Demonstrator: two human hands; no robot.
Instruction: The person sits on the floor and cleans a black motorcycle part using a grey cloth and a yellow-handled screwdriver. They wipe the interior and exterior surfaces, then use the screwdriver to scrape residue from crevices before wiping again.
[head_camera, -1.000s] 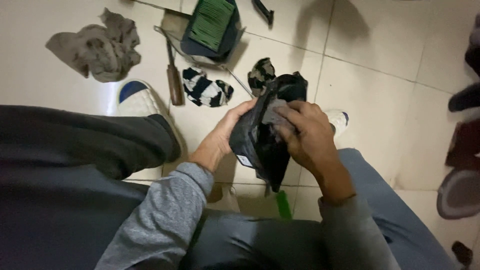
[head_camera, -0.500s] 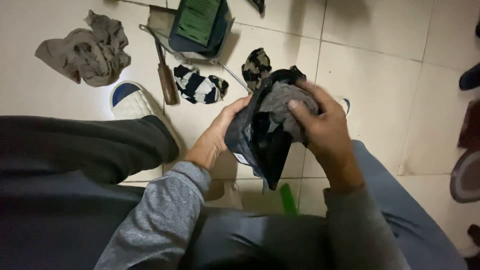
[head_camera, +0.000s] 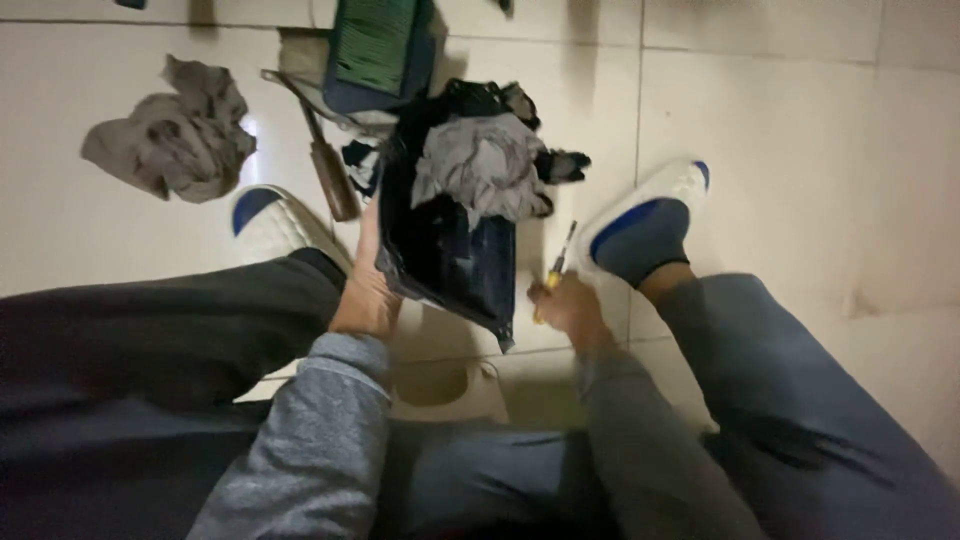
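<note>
The left hand (head_camera: 365, 290) holds a black bag (head_camera: 445, 240) up by its near left edge, the grip closed on the plastic with the fingers hidden behind it, so the bag hangs above and to the right of that hand, over the tiled floor (head_camera: 780, 130). A grey rag (head_camera: 480, 165) sits bunched in the bag's open top, well above the grip. The right hand (head_camera: 565, 305) is lower right of the bag, just beside its bottom corner, its grip closed around a screwdriver (head_camera: 555, 270) with a yellow handle, the thin shaft pointing up and away towards a white and blue slipper (head_camera: 645, 225) on the right foot. On the floor to the left lies a second crumpled grey cloth (head_camera: 170, 135), well apart from both hands, with a brown-handled tool (head_camera: 330, 175) and a dark case with a green face (head_camera: 380, 50) nearer the bag. The other slipper (head_camera: 270, 220) shows beside the left knee
</note>
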